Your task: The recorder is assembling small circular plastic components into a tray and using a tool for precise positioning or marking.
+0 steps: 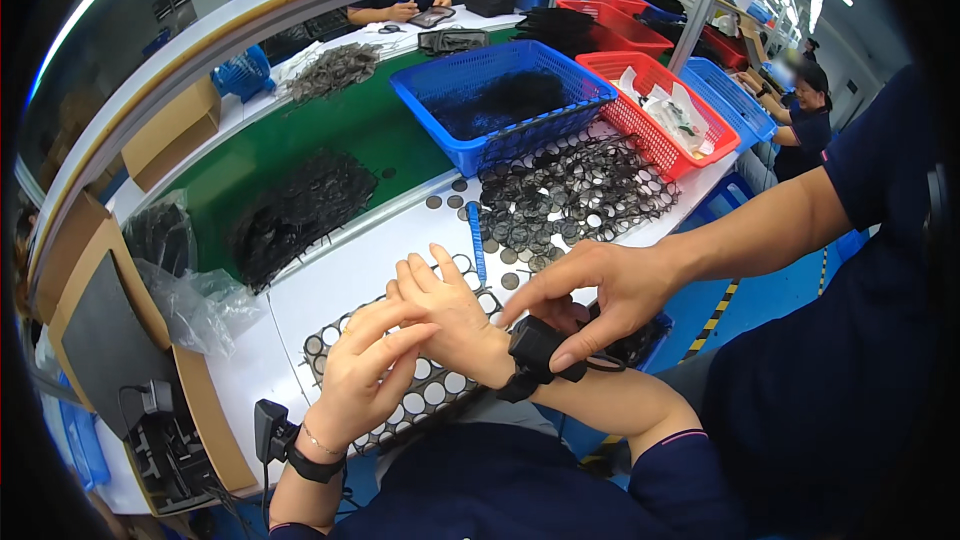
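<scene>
My left hand (370, 370) is raised over the white table with its fingers stretched out, overlapping my right hand in the picture. Its wrist wears a strapped black device (272, 430). Palm down, my right hand (448, 318) reaches forward with spread fingers and holds nothing. A co-worker's hand (625, 285) from the right grips the black device (540, 345) on my right wrist. Beneath my hands lies a dark sheet with rows of white discs (432, 395), partly hidden by them. Just beyond my right hand is a blue strip-shaped tool (476, 240).
Dark netted pieces with discs (560, 200) heap at the right. Behind stand a blue basket (455, 145) and a red basket (690, 165). A black pile (305, 205) lies on the green belt (225, 170). An opened carton (200, 420) borders the left. Other people work beyond.
</scene>
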Action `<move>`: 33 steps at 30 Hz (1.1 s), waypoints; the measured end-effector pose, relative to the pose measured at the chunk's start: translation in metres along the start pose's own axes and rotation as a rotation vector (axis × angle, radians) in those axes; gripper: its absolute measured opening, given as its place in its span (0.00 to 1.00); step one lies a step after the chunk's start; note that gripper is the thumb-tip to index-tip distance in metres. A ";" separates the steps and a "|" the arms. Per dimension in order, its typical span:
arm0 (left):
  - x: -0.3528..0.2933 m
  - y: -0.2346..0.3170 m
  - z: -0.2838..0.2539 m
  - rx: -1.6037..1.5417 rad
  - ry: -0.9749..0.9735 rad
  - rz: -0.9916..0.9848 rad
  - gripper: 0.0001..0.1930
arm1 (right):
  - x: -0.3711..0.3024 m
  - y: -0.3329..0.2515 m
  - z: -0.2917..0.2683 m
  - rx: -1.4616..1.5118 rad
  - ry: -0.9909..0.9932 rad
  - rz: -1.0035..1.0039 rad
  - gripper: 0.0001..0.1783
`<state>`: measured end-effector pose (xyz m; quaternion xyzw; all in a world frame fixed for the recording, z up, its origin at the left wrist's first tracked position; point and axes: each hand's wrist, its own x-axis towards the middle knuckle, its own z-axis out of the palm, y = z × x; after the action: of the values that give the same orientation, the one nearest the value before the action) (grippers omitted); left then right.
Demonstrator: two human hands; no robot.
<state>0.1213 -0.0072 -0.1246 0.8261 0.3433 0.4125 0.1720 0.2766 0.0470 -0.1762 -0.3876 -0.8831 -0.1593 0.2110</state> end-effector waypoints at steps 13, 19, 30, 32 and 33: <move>-0.013 -0.004 -0.001 0.047 0.025 0.032 0.20 | -0.008 -0.001 -0.015 0.005 0.143 0.082 0.17; -0.019 -0.002 -0.005 0.066 0.046 -0.009 0.20 | -0.007 0.001 -0.024 0.003 0.193 0.083 0.16; -0.026 -0.013 -0.006 0.029 0.101 -0.051 0.15 | -0.006 -0.011 -0.045 0.127 0.386 -0.013 0.13; -0.026 -0.014 -0.007 0.048 0.104 -0.046 0.15 | -0.004 -0.014 -0.048 0.141 0.407 -0.012 0.13; -0.026 -0.015 -0.007 0.070 0.107 -0.036 0.14 | -0.004 -0.015 -0.049 0.153 0.434 -0.012 0.13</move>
<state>0.0985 -0.0146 -0.1436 0.8021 0.3810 0.4405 0.1319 0.2798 0.0129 -0.1379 -0.3219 -0.8288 -0.1729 0.4237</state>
